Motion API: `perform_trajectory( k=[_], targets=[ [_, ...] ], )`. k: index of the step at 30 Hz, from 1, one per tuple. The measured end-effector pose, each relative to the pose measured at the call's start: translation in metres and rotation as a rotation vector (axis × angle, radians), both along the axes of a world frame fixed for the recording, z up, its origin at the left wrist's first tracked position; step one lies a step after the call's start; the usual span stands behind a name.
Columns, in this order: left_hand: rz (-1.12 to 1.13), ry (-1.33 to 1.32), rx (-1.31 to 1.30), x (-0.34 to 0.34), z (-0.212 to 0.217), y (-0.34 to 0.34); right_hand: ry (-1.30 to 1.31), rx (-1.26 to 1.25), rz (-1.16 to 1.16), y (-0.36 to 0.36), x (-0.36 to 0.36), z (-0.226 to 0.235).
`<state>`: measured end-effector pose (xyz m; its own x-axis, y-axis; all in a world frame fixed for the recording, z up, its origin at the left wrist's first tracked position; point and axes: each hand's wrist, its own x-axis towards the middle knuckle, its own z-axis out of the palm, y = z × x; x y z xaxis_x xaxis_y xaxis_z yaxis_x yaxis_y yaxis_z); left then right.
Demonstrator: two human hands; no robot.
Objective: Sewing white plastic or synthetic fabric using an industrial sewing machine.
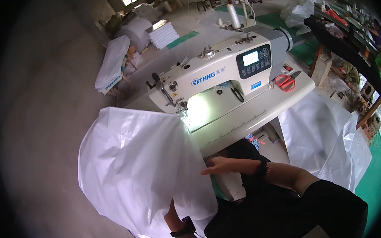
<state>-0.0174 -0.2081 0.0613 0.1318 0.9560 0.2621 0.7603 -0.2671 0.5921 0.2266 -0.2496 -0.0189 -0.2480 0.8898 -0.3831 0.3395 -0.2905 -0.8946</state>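
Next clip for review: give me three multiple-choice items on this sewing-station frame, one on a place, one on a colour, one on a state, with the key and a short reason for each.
1. Where do the scissors lie?
A. on the table right of the sewing machine
B. on the floor
C. on the person's lap

2. What colour are the scissor handles?
A. blue
B. red
C. black

3. What is the right hand doing?
A. gripping the scissors
B. pressing the machine's screen
C. resting flat at the edge of the white sheet

Key: 1 A, they rest on the tabletop beside the machine's base. 2 B, the handles show red. 3 C, its fingers lie extended against the sheet; the left hand is largely hidden beneath it.
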Motion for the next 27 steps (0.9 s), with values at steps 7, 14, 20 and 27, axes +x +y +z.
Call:
perform_trajectory(
  k=[7,14,20,27],
  targets=[
    [-0.049,0.261,-0.021,-0.018,-0.004,0.051,0.619,-0.067,-0.375,0.0,-0.04,0.0],
    [-0.071,0.506,-0.045,-0.046,0.009,0.111,0.656,-0.18,-0.322,-0.005,-0.024,-0.011],
    [-0.088,0.677,-0.061,-0.036,-0.012,0.067,0.59,-0.11,-0.339,-0.007,-0.028,0.002],
    [-0.333,0.289,0.104,-0.048,-0.141,0.088,0.405,0.157,-0.591,0.009,-0.052,0.012]
  ],
)
